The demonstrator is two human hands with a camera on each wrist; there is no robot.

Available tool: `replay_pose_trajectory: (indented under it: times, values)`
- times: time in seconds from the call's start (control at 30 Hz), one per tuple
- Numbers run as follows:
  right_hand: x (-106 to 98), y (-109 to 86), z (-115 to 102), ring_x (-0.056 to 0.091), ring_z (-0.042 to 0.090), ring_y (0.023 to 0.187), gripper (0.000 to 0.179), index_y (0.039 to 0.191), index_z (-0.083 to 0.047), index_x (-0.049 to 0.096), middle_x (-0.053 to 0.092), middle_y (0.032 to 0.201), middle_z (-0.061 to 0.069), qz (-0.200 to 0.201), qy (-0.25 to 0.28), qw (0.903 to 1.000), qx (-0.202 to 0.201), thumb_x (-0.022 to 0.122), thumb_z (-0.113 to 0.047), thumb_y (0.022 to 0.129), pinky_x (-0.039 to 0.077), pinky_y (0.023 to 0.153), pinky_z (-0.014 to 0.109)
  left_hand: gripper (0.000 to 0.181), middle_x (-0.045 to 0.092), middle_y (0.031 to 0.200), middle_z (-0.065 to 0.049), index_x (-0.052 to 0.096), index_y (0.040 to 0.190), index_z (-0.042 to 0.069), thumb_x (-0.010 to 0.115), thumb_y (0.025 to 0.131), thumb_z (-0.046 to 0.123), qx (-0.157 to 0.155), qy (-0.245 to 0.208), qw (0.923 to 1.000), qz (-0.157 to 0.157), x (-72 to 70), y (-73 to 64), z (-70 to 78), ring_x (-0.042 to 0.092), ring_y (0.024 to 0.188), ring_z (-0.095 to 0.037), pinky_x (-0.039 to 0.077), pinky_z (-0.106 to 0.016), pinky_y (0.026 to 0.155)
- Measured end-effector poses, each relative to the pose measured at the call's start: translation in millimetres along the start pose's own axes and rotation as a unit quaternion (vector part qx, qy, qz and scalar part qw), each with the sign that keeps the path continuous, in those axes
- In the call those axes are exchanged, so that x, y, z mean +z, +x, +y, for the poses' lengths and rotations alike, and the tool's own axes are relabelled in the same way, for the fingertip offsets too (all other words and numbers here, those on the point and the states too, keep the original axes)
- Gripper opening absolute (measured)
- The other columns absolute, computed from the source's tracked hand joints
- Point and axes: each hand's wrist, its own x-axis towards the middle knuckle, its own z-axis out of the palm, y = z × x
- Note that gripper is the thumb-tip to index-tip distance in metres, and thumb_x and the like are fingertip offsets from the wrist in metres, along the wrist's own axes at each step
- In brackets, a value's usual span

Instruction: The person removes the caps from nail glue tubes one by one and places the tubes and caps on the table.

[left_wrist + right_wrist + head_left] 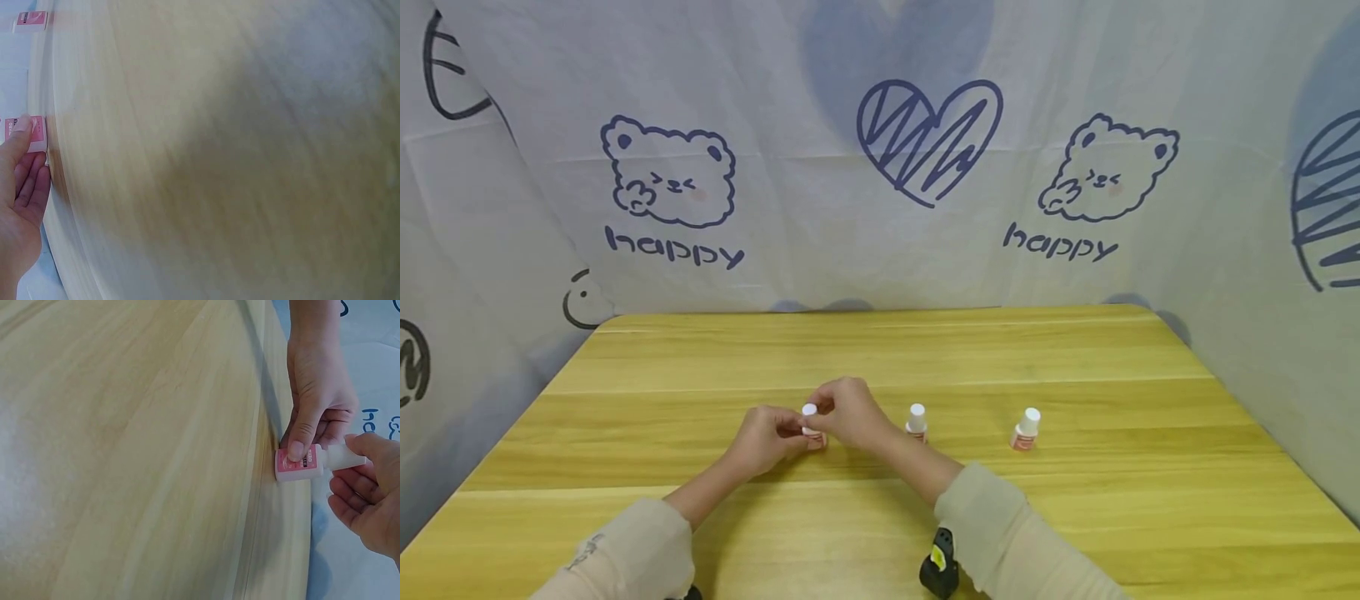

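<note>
A small white bottle with a pink label point(815, 440) stands on the wooden table, left of centre. My left hand point(763, 440) grips its body low down; in the right wrist view the thumb lies across the label point(289, 465). My right hand point(852, 414) comes in from the other side and pinches the white tapered cap point(345, 457) between thumb and fingers. From the left wrist, the bottle point(39, 132) appears beside my thumb, its cap out of frame.
Two similar capped bottles stand upright to the right, a middle bottle point(917, 422) just beyond my right forearm and a far-right bottle point(1025, 430). Behind the wooden table point(880, 350) hangs a white cloth point(805, 208) with printed bears and hearts.
</note>
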Motion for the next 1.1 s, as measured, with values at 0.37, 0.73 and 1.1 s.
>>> replay_pose_trajectory:
  times: [0.37,0.73,1.1]
  values:
    - [-4.5,-0.6,-1.5,0.056,0.006,0.068,0.009,0.089,0.003,0.071,0.071,0.084,0.014,-0.032,0.012,0.9991,-0.023,0.067,-0.002,0.082,0.044,0.060,0.011,0.014,0.072,0.082,-0.015,0.072,0.088,-0.005,0.072,0.078,0.005,0.009,0.000,1.0000,0.001,0.5,1.6,-2.3,0.069,0.073,-0.016,0.053,-0.016,0.063]
    - [1.9,-2.0,2.0,0.063,0.017,0.078,0.015,0.094,0.004,0.070,0.071,0.091,0.014,-0.003,0.020,0.9996,-0.019,0.069,-0.004,0.081,0.048,0.064,0.014,0.011,0.072,0.082,-0.015,0.073,0.088,-0.003,0.071,0.080,0.005,0.013,-0.008,0.9999,-0.001,-0.6,0.0,-1.6,0.069,0.073,-0.018,0.054,-0.018,0.062]
    - [3.9,-3.3,1.7,0.063,0.016,0.075,0.012,0.088,0.002,0.071,0.071,0.085,0.012,0.026,0.027,0.9993,-0.003,0.071,-0.006,0.080,0.048,0.063,0.013,0.012,0.072,0.081,-0.014,0.072,0.089,-0.003,0.071,0.079,0.003,-0.002,-0.002,1.0000,0.001,0.1,-1.1,0.7,0.067,0.071,-0.014,0.052,-0.015,0.062]
